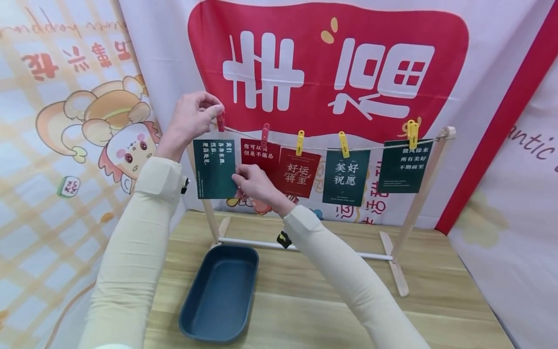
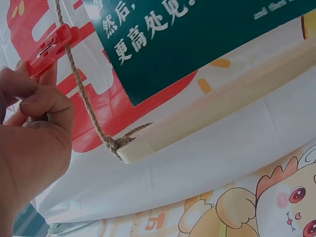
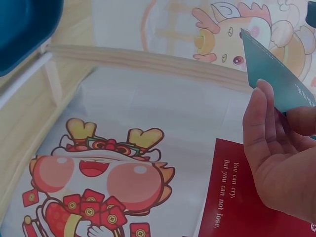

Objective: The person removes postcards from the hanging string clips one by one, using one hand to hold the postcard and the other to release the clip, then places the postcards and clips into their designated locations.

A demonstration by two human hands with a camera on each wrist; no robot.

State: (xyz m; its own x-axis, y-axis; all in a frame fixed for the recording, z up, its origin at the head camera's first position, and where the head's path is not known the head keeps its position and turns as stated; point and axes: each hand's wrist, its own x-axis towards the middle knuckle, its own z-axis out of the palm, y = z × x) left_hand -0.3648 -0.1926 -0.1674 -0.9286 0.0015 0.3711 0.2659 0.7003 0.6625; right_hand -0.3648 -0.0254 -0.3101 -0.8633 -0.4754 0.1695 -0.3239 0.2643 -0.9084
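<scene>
Sleeves [image 1: 131, 261] nearest; left hand [image 1: 191, 119] pinches red peg [image 1: 221, 122], right hand [image 1: 258, 185] pinches green card [image 1: 214, 170]; slackened grip could drop card.

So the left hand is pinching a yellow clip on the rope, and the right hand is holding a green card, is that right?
Not quite: the clip that the left hand pinches is red, not yellow, as the head view shows. The right hand does hold a green card.

The clip [image 2: 52, 51] is plastic, the rope [image 2: 83, 89] rough.
</scene>
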